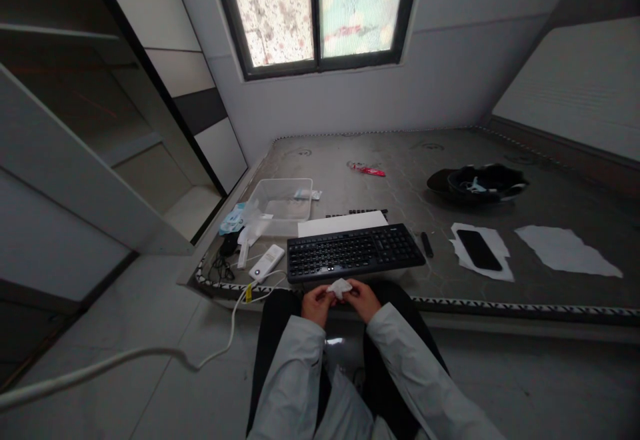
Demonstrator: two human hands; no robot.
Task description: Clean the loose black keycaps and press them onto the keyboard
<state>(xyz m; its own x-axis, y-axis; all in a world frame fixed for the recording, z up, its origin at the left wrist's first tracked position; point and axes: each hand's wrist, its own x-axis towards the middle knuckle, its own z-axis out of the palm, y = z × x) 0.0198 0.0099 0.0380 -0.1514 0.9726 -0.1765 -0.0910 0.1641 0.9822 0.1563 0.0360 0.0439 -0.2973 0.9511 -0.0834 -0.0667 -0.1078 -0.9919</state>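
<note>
A small crumpled white tissue (pixel 340 288) is pinched between my two hands, just in front of the black keyboard (pixel 350 252). My left hand (pixel 317 303) grips its left side, and my right hand (pixel 363 299) holds its right side. The keyboard lies on the grey mattress near its front edge, over my knees. Behind the keyboard lies a white sheet (pixel 345 223), with small black pieces along its far edge. To the keyboard's right is a small black stick (pixel 427 245).
Left on the mattress (pixel 400 153) are a clear plastic box (pixel 286 201), a white device (pixel 267 263) and cables. On the right lie a phone (pixel 479 249) on white paper, another paper (pixel 567 250) and a black cap (pixel 477 183). A red item (pixel 369 171) lies farther back.
</note>
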